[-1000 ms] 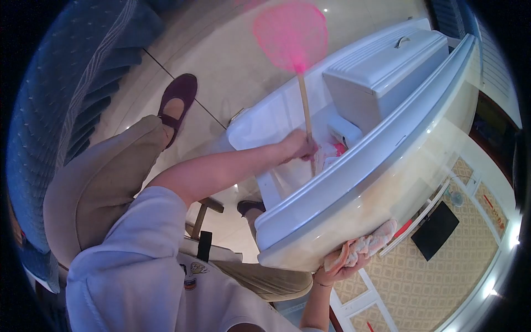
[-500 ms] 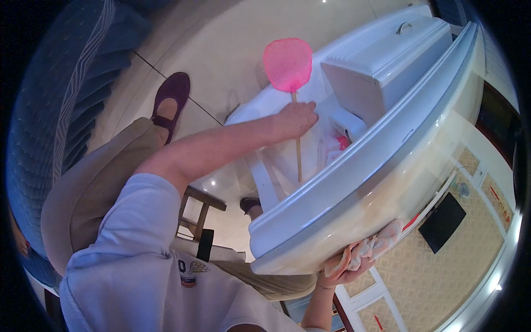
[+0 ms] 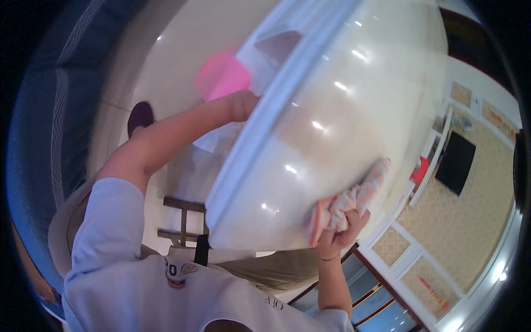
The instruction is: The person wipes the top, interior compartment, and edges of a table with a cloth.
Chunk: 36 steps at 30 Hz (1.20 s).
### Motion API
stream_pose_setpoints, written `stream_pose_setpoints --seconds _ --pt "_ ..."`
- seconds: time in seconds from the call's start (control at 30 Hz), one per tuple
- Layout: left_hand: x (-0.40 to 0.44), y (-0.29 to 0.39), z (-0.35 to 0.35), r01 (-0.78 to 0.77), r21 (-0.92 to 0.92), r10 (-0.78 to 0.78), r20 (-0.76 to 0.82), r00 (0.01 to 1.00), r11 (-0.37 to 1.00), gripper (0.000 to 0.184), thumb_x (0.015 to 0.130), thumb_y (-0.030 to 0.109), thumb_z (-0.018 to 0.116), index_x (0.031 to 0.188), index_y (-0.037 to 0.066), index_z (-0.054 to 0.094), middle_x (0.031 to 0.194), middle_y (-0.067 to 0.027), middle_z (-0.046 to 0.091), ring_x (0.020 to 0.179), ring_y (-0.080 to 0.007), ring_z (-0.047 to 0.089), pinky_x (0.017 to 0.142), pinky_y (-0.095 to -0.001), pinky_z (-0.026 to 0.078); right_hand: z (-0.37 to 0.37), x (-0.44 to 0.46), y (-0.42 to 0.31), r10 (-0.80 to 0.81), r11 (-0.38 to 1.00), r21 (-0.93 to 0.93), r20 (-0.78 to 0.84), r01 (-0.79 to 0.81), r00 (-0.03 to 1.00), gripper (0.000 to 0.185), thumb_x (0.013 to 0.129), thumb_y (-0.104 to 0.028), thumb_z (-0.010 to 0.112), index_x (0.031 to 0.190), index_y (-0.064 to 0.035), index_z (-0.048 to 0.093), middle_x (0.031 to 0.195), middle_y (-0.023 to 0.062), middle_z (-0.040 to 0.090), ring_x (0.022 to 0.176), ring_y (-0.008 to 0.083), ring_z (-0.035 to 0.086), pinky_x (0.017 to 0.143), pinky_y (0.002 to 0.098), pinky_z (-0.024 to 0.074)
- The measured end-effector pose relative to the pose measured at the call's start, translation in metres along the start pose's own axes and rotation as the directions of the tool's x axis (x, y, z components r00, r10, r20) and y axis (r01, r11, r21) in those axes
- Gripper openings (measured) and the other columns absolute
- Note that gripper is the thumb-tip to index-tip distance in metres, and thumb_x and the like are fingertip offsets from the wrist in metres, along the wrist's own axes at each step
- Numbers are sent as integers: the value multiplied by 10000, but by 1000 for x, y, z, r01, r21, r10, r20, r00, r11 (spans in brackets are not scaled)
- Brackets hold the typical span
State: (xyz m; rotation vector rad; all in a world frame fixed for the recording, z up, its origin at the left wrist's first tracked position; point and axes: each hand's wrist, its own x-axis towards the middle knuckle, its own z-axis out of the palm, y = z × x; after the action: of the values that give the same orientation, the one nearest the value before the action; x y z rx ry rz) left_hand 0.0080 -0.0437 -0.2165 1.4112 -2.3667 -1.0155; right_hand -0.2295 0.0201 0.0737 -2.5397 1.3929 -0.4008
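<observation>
A large white plastic tub is tipped on its side in front of me, its outer wall facing me with faint brownish patches. My left hand reaches behind the rim, fingers mostly hidden. Beside it is the round pink mesh head of a fly swatter; its handle is now out of sight, though it ran through my closed left hand a moment ago. My right hand grips a crumpled pink-and-white cloth, pressed against the lower outer wall of the tub.
A wooden stool stands below the tub by my legs. To the left is a blue pleated cover. At the right are a black screen on a patterned wall and a red box. The floor is pale tile.
The tub has tipped up, so its outer wall fills more of the view and its inside is mostly hidden. The swatter and left hand appear further left; the cloth has shifted along the wall.
</observation>
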Motion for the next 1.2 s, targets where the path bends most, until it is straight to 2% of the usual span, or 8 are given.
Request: stream_pose_setpoints --seconds 0.07,0.2,0.33,0.47,0.67,0.8,0.93,1.2 --pt "-6 17 19 -18 -31 22 116 993 999 221 801 76 553 982 -8 646 896 -138 631 736 -243 658 639 -356 534 1 -6 15 -122 992 -24 29 123 992 232 779 -104 544 996 -24 518 1020 186 499 930 345 465 819 414 379" --pt "-24 28 41 72 -54 -58 237 970 996 230 809 85 550 999 -9 641 888 -132 636 732 -231 655 631 -347 529 6 0 12 -46 999 20 -44 47 998 246 764 -94 558 999 -27 529 1047 194 504 941 352 464 837 426 380" --pt "-30 9 17 328 -98 -325 47 944 940 240 818 93 546 1015 -9 637 879 -126 641 728 -220 652 623 -338 525 17 7 14 -114 992 42 -135 121 984 290 716 -116 600 997 -59 558 1117 224 501 1026 404 462 852 458 377" --pt "-33 -14 -34 481 -373 -596 -319 737 794 250 827 102 543 1031 -10 633 870 -120 645 724 -208 650 615 -329 520 22 18 14 -189 982 -44 -124 185 974 347 677 -182 640 1008 -92 591 1264 252 446 1214 474 384 869 536 338" --pt "-67 -17 -136 208 -813 -813 -448 373 544 298 855 165 545 1076 -20 623 833 -96 657 740 -146 623 634 -274 488 34 10 -67 -282 946 124 -136 299 950 474 679 -223 638 1140 -142 558 1314 192 435 1275 432 318 961 562 289" --pt "-89 -8 -192 149 -679 -686 -660 305 719 283 861 158 555 1075 -12 625 861 -92 655 787 -136 620 697 -257 478 45 -10 -76 -305 941 103 -157 323 939 446 707 -244 633 1132 -131 560 1315 180 440 1265 406 344 968 553 300" --pt "-78 93 -219 35 -457 -448 -851 276 889 243 880 149 552 1049 -8 626 942 -83 655 861 -145 602 779 -268 471 41 -27 -41 -258 954 93 -233 286 938 432 755 -299 609 1145 -121 557 1307 173 450 1252 371 380 968 521 314" --pt "6 251 -143 -11 119 102 -797 596 993 306 859 135 583 1137 16 538 1105 -184 555 1051 -306 543 885 -354 448 -18 -59 91 82 993 -61 -291 -104 953 527 830 -386 568 1276 -118 486 1348 171 429 1274 301 389 887 458 367"
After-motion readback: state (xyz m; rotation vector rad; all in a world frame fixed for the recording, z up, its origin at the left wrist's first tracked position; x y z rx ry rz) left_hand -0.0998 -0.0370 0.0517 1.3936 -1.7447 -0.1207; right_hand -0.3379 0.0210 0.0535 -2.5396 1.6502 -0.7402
